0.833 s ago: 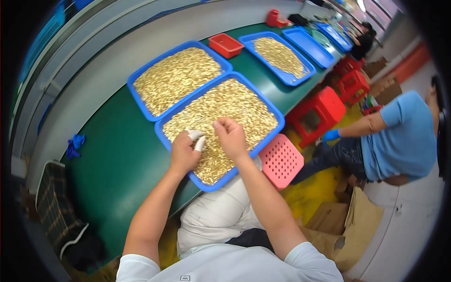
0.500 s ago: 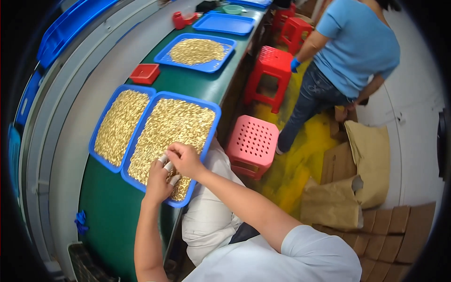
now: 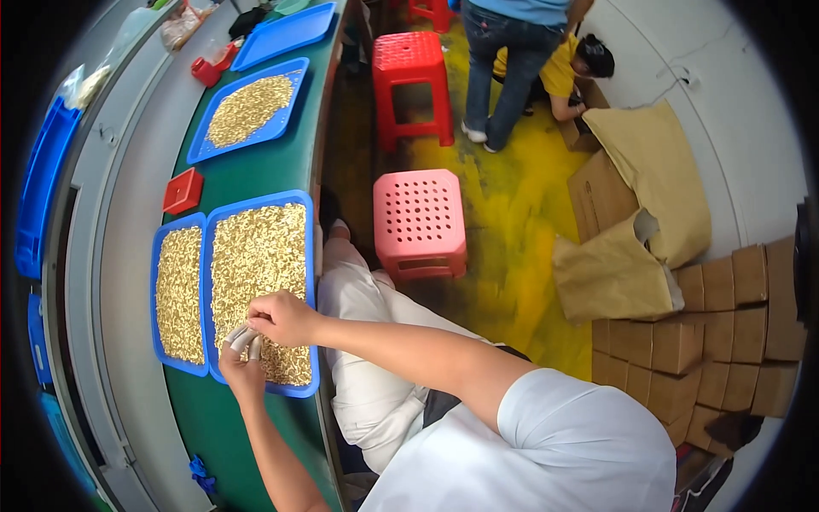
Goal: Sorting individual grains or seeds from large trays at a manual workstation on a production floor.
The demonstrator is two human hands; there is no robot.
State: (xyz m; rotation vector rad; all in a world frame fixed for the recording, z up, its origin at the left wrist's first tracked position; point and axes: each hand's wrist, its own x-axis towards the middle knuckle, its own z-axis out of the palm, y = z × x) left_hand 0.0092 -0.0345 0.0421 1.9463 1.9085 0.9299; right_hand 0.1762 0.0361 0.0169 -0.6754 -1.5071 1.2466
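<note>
Both of my hands meet above the near end of a blue tray [image 3: 310,256] filled with small gold-coloured metal pieces [image 3: 258,247]. White finger covers wrap several fingers of my left hand [image 3: 243,365], which are bent together toward the right hand. My right hand [image 3: 286,319] is closed in a pinch at the tips of the left fingers. Whatever lies between the fingertips is too small or hidden to make out. Directly left of this tray, touching it, is a narrower-looking blue tray [image 3: 206,294] with the same kind of pieces.
On the green table [image 3: 200,427] are a small red bin [image 3: 182,191], another blue tray [image 3: 194,154] of pieces and crumpled blue gloves [image 3: 201,474]. Right of the table stand a pink stool [image 3: 420,218] and a red stool [image 3: 414,81]. Brown boxes [image 3: 678,346] and two people are farther right.
The view has turned, so trays and stools sit farther left. My hands stay together over the tray. A crouching person in yellow has come into view beside the standing person.
</note>
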